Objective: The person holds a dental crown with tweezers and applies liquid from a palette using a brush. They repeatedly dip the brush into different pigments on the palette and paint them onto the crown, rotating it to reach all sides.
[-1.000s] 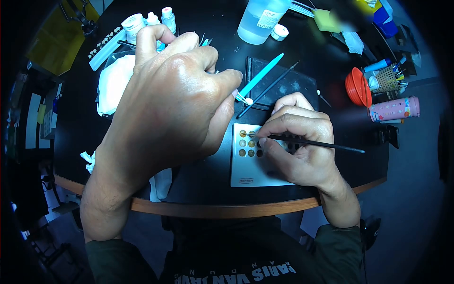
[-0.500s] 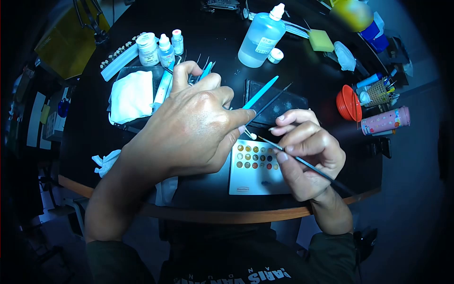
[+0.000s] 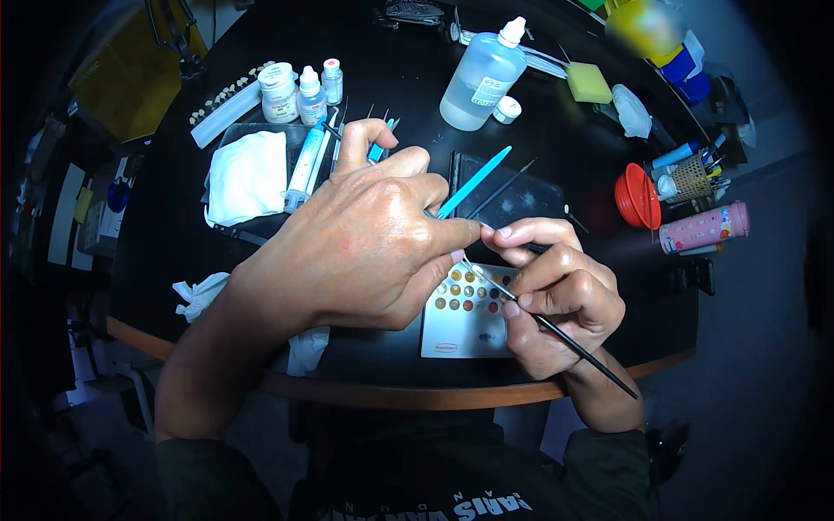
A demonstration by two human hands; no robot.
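Note:
My left hand [image 3: 382, 217] reaches across the table, thumb and index finger pinched on turquoise tweezers [image 3: 476, 181], whose far end points up and right. Below its fingertips a small whitish piece [image 3: 477, 271] shows in part; its outline is hard to make out. My right hand [image 3: 565, 291] grips a thin dark paintbrush [image 3: 586, 351], its tip at the whitish piece. The right index fingertip meets the left index finger. Beneath both hands lies a silver palette [image 3: 452, 330] with rows of coloured wells, partly covered by the right hand.
A folded white cloth [image 3: 249, 178], a syringe [image 3: 306, 169] and small bottles [image 3: 311, 97] stand at the left. Behind are a large clear bottle [image 3: 479, 82] and a yellow sponge [image 3: 589, 82]. A red bowl [image 3: 637, 198] and pink tumbler [image 3: 705, 227] sit right.
My right hand has closed in on the left, its index finger now touching the left one. The white piece, plainly visible before, is now harder to see. The view has shifted slightly.

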